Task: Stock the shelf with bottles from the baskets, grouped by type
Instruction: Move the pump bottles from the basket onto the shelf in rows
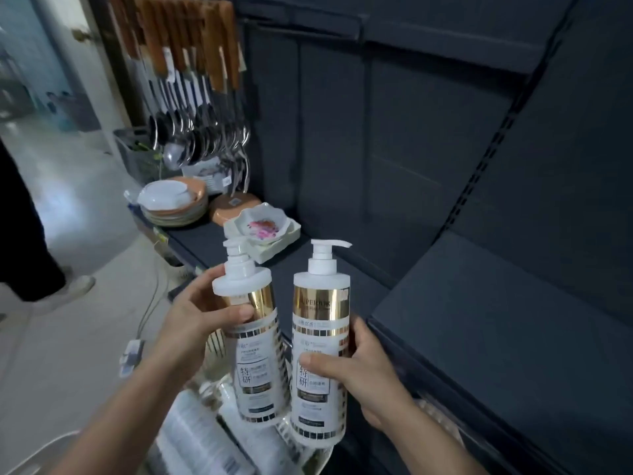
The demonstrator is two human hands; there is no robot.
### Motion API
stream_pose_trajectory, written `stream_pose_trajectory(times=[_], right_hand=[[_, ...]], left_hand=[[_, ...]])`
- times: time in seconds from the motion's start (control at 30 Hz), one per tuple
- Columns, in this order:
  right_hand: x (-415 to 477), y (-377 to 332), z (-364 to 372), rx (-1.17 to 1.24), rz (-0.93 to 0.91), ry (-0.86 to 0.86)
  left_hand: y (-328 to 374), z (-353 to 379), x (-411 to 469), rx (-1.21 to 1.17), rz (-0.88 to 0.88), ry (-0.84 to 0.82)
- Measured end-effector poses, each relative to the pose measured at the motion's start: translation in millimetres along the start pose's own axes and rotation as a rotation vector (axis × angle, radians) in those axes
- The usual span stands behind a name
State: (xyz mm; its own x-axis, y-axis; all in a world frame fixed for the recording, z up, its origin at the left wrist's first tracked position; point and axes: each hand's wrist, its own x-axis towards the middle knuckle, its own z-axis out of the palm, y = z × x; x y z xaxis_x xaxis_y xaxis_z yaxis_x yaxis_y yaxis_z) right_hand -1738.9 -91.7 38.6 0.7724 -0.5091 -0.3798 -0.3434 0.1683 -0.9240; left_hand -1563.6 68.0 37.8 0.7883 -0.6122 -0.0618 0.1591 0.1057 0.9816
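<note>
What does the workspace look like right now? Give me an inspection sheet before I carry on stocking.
Surface: dark shelf, its lower tier in front of the hands.
Job's things: two white pump bottles with gold bands, left bottle slightly tilted, right bottle upright; more bottles lie below in a basket.
Clutter: stacked plates, flowered dish and hanging ladles at the shelf's far end.
Grippers: left hand grips the left bottle; right hand grips the right bottle.
Cables: thin cord on the floor.
Surroundings: another person's shoe on the floor at left.
</note>
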Motion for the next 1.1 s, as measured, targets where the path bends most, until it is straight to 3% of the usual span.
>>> stream_pose_trajectory(times=[0.2, 0.4, 0.77, 1.1], right_hand=[[-36.5, -52.9, -51.1, 0.02, -0.217, 0.144], [-70.3, -77.5, -125.6, -0.004, -0.346, 0.321], [-100.8, -74.8, -240.0, -0.067, -0.419, 0.548], [-74.6, -67.5, -284.8, -0.12, -0.397, 0.651]], left_hand=[[65.9, 64.4, 7.5, -0.021, 0.237, -0.144], [96.2, 143.7, 9.5, 0.003, 0.339, -0.271], [93.3, 271.1, 20.9, 0.043, 0.36, -0.451], [84.2, 333.2, 68.4, 0.113, 0.271, -0.65]])
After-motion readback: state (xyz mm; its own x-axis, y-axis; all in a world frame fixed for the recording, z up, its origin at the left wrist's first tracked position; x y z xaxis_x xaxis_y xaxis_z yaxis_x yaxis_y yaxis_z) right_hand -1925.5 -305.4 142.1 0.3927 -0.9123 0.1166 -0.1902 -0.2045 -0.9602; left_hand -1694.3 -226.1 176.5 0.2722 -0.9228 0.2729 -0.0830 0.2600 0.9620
